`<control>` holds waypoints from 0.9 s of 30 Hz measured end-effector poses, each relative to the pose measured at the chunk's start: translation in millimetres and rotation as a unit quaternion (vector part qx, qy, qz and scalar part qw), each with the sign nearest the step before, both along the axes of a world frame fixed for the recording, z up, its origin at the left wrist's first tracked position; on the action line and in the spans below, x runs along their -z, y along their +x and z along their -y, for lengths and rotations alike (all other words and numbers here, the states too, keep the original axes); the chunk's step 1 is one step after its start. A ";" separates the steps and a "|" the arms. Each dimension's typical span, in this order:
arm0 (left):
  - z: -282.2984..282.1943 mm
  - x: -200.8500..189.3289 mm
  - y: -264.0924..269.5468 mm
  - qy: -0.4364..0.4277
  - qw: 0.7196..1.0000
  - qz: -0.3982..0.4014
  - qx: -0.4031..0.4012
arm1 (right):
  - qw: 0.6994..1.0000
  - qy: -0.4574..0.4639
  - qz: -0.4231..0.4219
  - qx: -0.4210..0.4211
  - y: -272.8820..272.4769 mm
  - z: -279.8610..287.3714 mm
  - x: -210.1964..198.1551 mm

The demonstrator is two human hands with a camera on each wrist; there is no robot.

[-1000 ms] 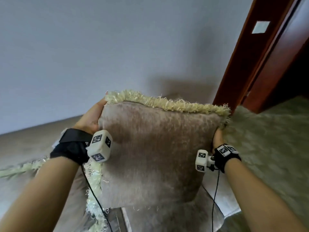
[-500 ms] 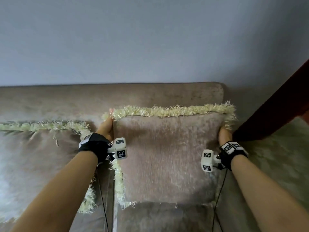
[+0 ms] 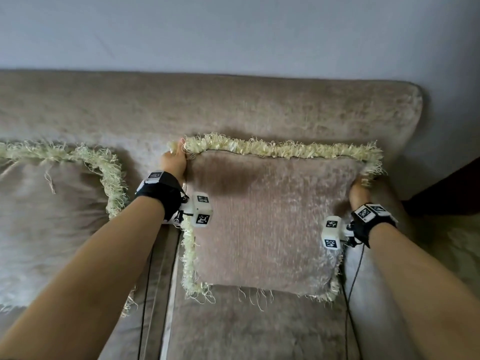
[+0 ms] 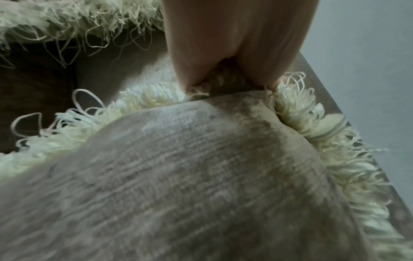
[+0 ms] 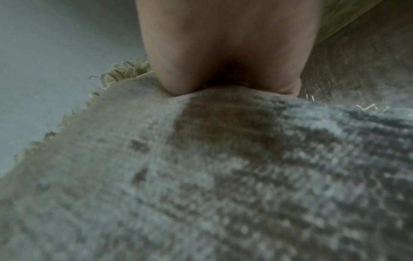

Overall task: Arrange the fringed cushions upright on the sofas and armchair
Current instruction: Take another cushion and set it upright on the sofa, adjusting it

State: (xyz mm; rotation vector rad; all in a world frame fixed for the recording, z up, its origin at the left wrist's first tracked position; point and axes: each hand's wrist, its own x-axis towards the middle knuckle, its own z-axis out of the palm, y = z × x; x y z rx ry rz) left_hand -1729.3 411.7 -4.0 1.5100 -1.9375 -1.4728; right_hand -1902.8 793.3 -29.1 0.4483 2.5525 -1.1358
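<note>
A beige cushion [image 3: 267, 216] with a pale yellow fringe stands upright against the backrest of the beige sofa [image 3: 233, 105], at its right end. My left hand [image 3: 174, 162] grips its upper left corner, and the left wrist view shows thumb and fingers pinching the fringed corner [image 4: 225, 79]. My right hand [image 3: 359, 189] holds the upper right edge, partly hidden by the fringe; in the right wrist view it grips the cushion [image 5: 223, 159]. A second fringed cushion [image 3: 52, 203] leans against the backrest to the left.
The sofa's right armrest [image 3: 389, 294] lies close beside my right forearm. A grey wall [image 3: 233, 29] rises behind the sofa. A dark wooden piece [image 3: 446, 193] and a pale green carpet [image 3: 457, 242] lie at the right.
The cushion came down from mid-air onto the sofa seat and now stands against the backrest. Both hands kept their hold on its top corners. The view swung from the doorway to the sofa.
</note>
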 end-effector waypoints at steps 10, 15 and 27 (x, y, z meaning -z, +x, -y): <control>-82.3 -45.1 6.8 -0.505 0.848 -0.023 0.160 | 0.922 0.077 -0.379 -0.023 54.7 47.0 -59.8; -153.0 -10.9 -14.5 -0.556 0.738 0.029 0.381 | 0.794 0.136 -0.469 -0.362 101.0 113.8 -38.9; -75.7 14.1 28.5 -0.554 0.798 0.068 0.226 | 0.909 0.175 -0.347 -0.151 51.6 -7.6 2.5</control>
